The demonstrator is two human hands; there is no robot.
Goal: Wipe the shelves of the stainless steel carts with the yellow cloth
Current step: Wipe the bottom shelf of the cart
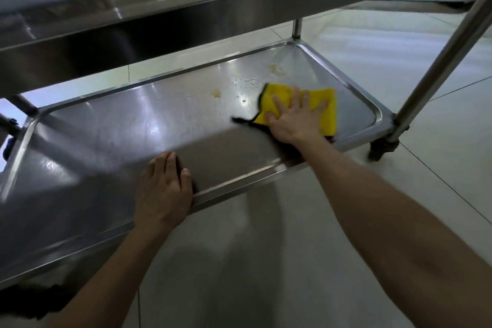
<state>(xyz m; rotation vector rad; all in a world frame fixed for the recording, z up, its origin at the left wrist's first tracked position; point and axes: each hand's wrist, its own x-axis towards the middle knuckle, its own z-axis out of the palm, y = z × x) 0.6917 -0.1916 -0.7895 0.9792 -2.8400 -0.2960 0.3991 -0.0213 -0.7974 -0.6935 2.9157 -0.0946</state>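
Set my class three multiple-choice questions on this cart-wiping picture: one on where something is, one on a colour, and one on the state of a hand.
1. Where does the yellow cloth lie?
A. on the upper shelf
B. on the lower shelf, near its right end
C. on the floor

2. What colour is the cloth's edging?
A. black
B. red
C. white

3. How is the right hand placed?
A. clenched in a fist beside the cloth
B. flat on the cloth, fingers spread
C. pinching a lifted corner

Answers:
1 B: the cloth lies on the lower shelf's surface, close to the right rim.
2 A: a black border runs along the cloth's left edge.
3 B: the palm and straight fingers press down on the cloth.
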